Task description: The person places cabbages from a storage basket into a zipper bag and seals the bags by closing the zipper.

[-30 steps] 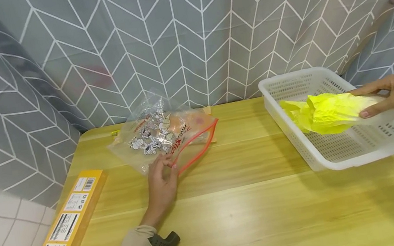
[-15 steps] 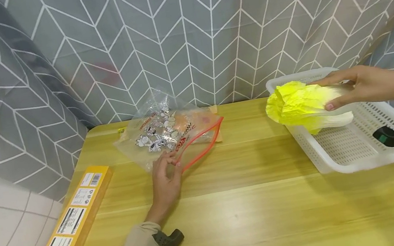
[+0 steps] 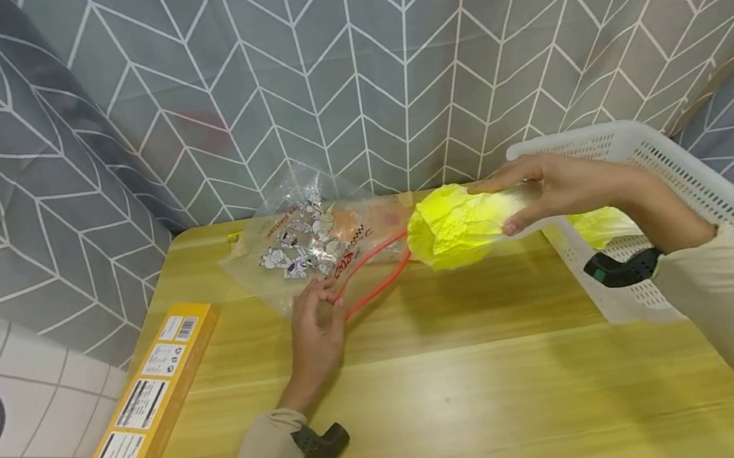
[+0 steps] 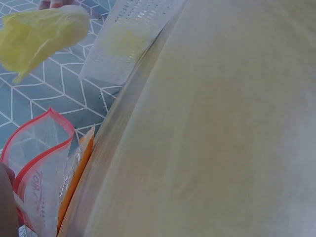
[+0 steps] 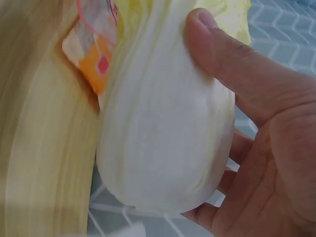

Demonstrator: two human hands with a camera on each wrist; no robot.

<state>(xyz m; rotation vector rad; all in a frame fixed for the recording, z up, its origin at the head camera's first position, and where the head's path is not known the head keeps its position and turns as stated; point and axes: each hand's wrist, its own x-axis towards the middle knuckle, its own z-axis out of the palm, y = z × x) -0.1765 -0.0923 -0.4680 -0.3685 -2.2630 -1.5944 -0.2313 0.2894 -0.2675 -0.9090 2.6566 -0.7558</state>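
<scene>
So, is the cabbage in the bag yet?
No, the right hand holds the cabbage just outside the bag mouth.

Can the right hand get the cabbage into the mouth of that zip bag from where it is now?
Probably yes. The right hand holds the cabbage leaf-end first, right beside the red-rimmed mouth of the zip bag, which the left hand pinches open. Nothing lies between them, though the mouth looks narrow for it.

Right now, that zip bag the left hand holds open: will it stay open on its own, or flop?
Likely floppy: the bag is thin clear film, crumpled on the table. Its red rim probably gapes only because the left hand pinches it. The cabbage in the right hand may push it away, since it looks light.
</scene>
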